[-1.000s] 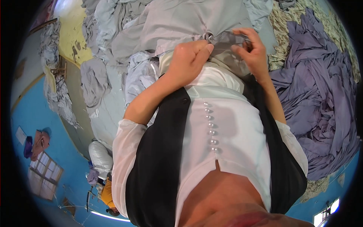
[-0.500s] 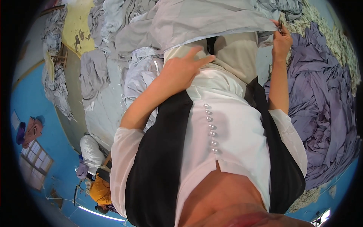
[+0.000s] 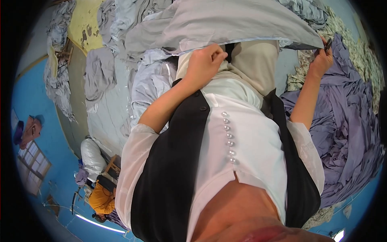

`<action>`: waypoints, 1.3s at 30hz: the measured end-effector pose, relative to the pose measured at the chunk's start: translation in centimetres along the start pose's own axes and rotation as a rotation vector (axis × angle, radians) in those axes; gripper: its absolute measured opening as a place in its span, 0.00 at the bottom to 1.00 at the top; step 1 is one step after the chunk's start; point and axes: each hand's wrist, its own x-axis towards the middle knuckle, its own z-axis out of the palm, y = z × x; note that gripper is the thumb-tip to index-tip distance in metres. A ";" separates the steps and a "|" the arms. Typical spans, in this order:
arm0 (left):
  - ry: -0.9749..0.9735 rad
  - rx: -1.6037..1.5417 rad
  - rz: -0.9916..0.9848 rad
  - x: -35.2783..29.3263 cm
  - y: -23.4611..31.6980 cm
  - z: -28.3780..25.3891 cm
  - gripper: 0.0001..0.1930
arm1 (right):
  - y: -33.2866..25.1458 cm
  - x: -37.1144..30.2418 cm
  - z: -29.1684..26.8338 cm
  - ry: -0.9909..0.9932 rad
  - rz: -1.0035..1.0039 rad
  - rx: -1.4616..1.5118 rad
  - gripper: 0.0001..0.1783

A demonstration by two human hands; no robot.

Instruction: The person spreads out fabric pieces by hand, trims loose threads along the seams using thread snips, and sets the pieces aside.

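A wide piece of thin grey cloth [image 3: 242, 20] spreads across my lap and the surface beyond, its near edge showing a pale bluish strip. My right hand [image 3: 321, 63] is raised at the right, closed on the cloth's right corner. A small dark tool [image 3: 328, 44], perhaps thread snips, sticks up from the same fingers. Over my left thigh, my left hand [image 3: 204, 63] is closed, its fingers curled against the near edge of the cloth. Whether it pinches the edge is hidden.
Purple cloth [image 3: 342, 133] lies heaped at my right, with patterned cloth [image 3: 363, 52] behind it. Crumpled grey pieces [image 3: 98, 72] and a yellow sheet [image 3: 86, 24] lie on the left. Farther off are a person in an orange top [image 3: 101, 198] and a white sack [image 3: 92, 155].
My right hand has moved out to the right with the cloth corner, stretching the near edge. My left hand's spread fingers have curled in, and it has moved up to that edge.
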 end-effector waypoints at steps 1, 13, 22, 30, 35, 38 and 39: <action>0.146 0.041 0.045 0.0 0.2 0.2 0.04 | 0.2 0.1 -0.2 -0.001 0.002 -0.001 0.12; -0.281 -0.435 -0.554 2.7 0.9 1.8 0.10 | 2.0 -1.8 1.5 0.025 -0.197 -0.626 0.13; 0.027 -1.473 -0.506 3.9 -3.5 5.1 0.15 | -1.3 -12.2 16.3 -0.907 -0.207 -0.557 0.13; -0.044 -1.468 -0.548 3.3 -4.0 4.3 0.14 | 0.1 -12.5 16.6 -0.882 -0.306 -0.632 0.04; -0.032 -1.390 -0.644 3.2 -4.5 4.5 0.13 | -1.8 -11.0 15.9 -0.845 0.481 -0.138 0.06; -0.075 -1.330 -0.544 3.2 -4.3 4.6 0.19 | -2.6 -11.1 15.6 -0.907 0.340 -0.279 0.06; -0.070 -1.392 -0.522 3.3 -3.8 4.5 0.17 | -2.9 -11.2 15.3 -0.911 0.431 -0.197 0.06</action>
